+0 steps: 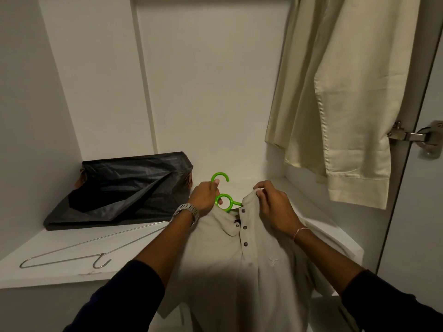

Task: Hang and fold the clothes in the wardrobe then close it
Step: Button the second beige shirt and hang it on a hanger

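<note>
Step in hand: judged from the layout, the person is fitting a beige button-placket polo shirt [249, 264] onto a bright green plastic hanger [221, 200] before hanging it in the white wardrobe [211, 92].
Left hand [203, 196]: fingers curled round the hanger's neck, just below the hook.
Right hand [275, 207]: pinches the shirt's collar edge, lifting it beside the hanger's ring.
Shirt position: draped over the front edge of the white shelf [48, 264], hanger shoulders hidden inside the cloth.
How to do it well: the left hand should hold the hook steady while the right hand draws the collar evenly round the neck, so both shoulders sit square and the placket faces forward; a lopsided collar would probably let the shirt slip.
Nearby: a thin silver wire hanger [79, 250] lies on the shelf, left; a crumpled black plastic bag [124, 188] sits behind it; a cream long-sleeved garment [340, 97] hangs at right.
</note>
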